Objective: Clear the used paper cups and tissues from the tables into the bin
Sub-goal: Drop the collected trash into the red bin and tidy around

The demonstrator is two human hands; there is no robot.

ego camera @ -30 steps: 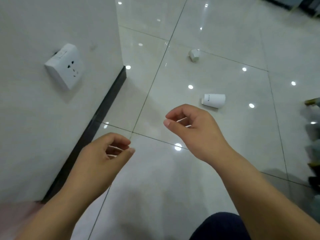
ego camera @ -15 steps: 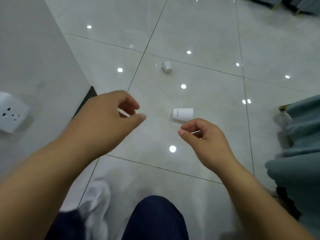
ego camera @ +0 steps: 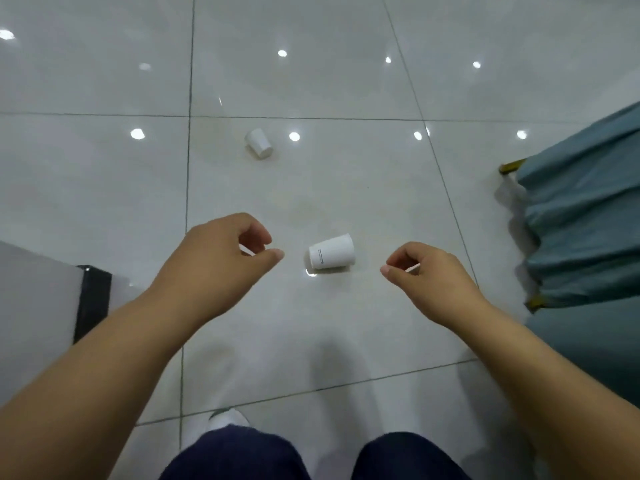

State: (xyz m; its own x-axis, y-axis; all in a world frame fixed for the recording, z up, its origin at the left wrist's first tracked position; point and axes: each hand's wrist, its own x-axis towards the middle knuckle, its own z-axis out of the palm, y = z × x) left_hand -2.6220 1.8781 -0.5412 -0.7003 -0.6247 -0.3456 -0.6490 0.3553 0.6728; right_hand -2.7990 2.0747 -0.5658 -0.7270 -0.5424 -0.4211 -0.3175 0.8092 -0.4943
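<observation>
Little looks done: one paper cup (ego camera: pixel 331 252) lies on its side on the floor (ego camera: pixel 104 185) between the left hand (ego camera: pixel 214 258) and right hand (ego camera: pixel 433 278), both loosely curled and empty, a second cup (ego camera: pixel 259 143) lies beyond it, and no bin shows.

**Two cups on the floor, one between the hands**

The nearer white paper cup (ego camera: pixel 331 251) lies on its side on the glossy tiled floor (ego camera: pixel 104 185). The left hand (ego camera: pixel 221 258) hangs just left of it and the right hand (ego camera: pixel 429 275) just right, neither touching. A second white paper cup (ego camera: pixel 258 143) lies beyond it, leftward and well apart. The teal draped cloth (ego camera: pixel 585 220) stands well to its right.
</observation>
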